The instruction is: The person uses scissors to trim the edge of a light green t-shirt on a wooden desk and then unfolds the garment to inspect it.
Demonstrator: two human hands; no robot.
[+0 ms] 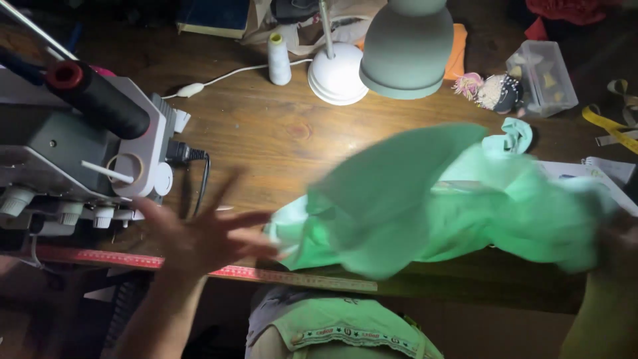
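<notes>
— Far left?
— Sewing machine [73, 153] with a black spool [100, 100] on top, filling that end of the table [279, 133]. Black plug and cord [193, 166] just beside, trailing toward the front edge.

— Front edge?
— Red ruler [133, 260] lying along it, running under the left hand [199, 236]. Hand wide open, fingers spread, gripping nothing, blurred, fingertips just short of the green cloth [425, 206].

— Free room?
— Bare wood between machine and cloth, and up toward the lamp base [337, 73]. White spool [279, 58] upright near that base, white cable [226, 76] snaking left from it. Lamp shade [407, 48] hanging over the middle.

— Cloth?
— Heaped and blurred across the right half, spilling over the front edge.

— Right side?
— Pincushion [492, 92] and clear box [545, 76] at the back, yellow tape [615, 126] further right, notebook [615, 174] near the edge. Right hand [621, 233] dim at the frame edge, touching the cloth's end; cannot tell whether closed on it.

— Room?
— Dark beyond the lamplight.
</notes>
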